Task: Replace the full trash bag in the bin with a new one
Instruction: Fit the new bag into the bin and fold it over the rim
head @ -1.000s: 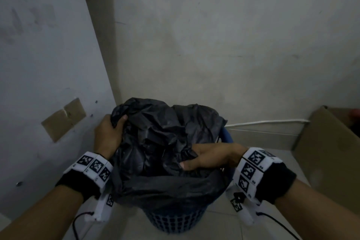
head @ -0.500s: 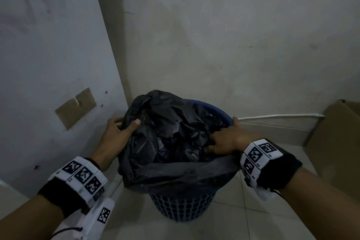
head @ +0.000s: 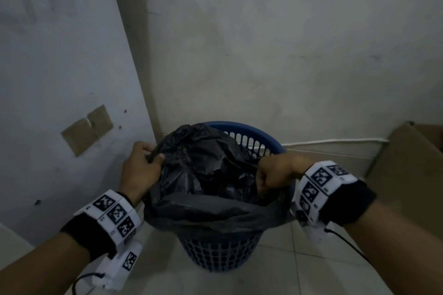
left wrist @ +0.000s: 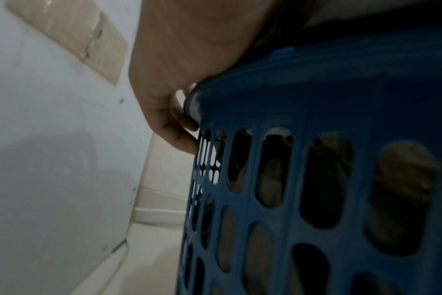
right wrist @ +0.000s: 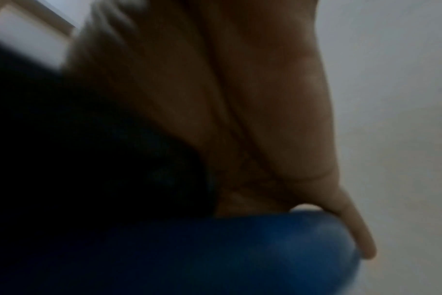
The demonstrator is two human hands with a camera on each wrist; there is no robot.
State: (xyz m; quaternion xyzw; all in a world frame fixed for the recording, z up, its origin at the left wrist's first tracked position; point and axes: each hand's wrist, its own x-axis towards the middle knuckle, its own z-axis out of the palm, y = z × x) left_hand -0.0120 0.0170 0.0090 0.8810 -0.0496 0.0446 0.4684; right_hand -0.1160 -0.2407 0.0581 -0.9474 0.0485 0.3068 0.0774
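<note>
While the black trash bag sits in the blue bin, the left hand and right hand each grip its edge. If they pull unevenly, the thin plastic could tear or the light bin tip.

Bag in bin — box right

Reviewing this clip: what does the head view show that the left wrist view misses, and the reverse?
Only the head view shows the black trash bag bunched in the bin's mouth, the right hand gripping its right edge, the cardboard box on the right and the white cable along the wall.

Only the left wrist view shows, close up, the fingers curled under the rim and contents dimly visible through the holes in the side.

Both show the blue bin, the left hand at its rim and the brown patch on the wall.
</note>
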